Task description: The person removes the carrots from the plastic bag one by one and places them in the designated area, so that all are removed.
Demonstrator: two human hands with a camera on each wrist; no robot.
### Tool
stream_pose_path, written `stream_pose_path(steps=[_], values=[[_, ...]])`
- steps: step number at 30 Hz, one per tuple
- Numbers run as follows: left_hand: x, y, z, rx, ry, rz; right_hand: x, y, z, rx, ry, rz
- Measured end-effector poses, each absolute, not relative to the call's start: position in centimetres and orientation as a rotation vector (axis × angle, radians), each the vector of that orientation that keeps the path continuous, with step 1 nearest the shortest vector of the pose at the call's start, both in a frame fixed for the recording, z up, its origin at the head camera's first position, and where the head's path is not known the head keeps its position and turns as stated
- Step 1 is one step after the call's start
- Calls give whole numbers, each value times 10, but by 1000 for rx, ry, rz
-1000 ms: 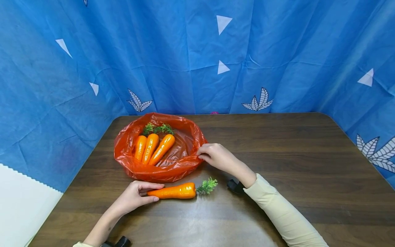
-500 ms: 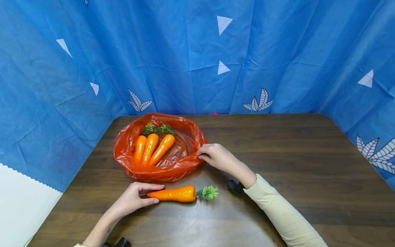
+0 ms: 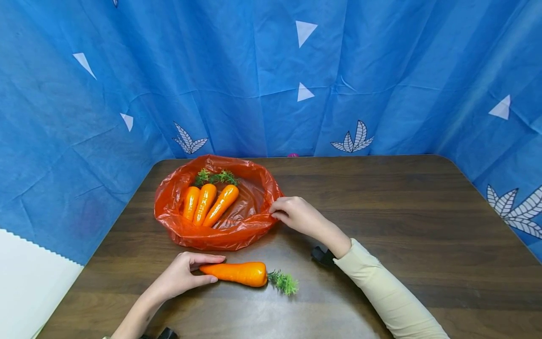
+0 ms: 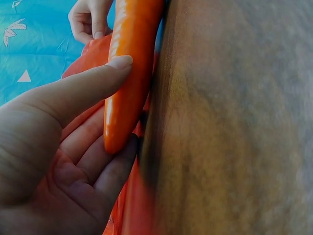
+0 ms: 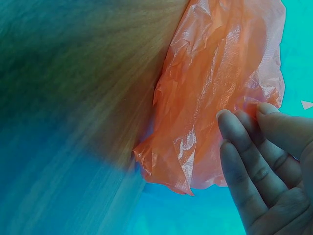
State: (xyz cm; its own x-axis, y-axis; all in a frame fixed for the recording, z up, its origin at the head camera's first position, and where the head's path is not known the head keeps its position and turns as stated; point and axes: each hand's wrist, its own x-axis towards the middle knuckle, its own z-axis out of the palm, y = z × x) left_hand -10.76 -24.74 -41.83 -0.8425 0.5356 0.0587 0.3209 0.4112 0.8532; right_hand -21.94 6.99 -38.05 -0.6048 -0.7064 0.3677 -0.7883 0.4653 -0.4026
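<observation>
My left hand (image 3: 184,275) holds an orange carrot (image 3: 243,274) by its narrow tip, between thumb and fingers. The carrot lies sideways low over the table, its green leafy top (image 3: 285,282) pointing right and slightly toward me. In the left wrist view the thumb crosses the carrot (image 4: 128,98) and the fingers lie behind it. Beyond it stands a red plastic bag (image 3: 224,239), mouth spread wide, with three carrots (image 3: 206,202) inside, leaves to the back. With thumb and fingertips, my right hand (image 3: 298,214) pinches the bag's right rim; the right wrist view shows the grip on the film (image 5: 210,98).
Both hands work over a dark wood-grain table (image 3: 402,212). A blue patterned curtain (image 3: 254,70) hangs behind and at the sides. White cloth (image 3: 34,278) shows at the lower left. Black straps (image 3: 322,255) sit at the wrists.
The held carrot's leafy end has swung toward me while its tip stays in my left hand. My right hand keeps its hold on the bag rim, and the bag looks unchanged.
</observation>
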Motion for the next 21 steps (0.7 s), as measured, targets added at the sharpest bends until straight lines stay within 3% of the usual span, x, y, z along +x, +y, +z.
stream_pose_path(steps=[21], values=[[-107,-247,-417,807,2461,1389,-219,69,-380,1322,-2559,844]])
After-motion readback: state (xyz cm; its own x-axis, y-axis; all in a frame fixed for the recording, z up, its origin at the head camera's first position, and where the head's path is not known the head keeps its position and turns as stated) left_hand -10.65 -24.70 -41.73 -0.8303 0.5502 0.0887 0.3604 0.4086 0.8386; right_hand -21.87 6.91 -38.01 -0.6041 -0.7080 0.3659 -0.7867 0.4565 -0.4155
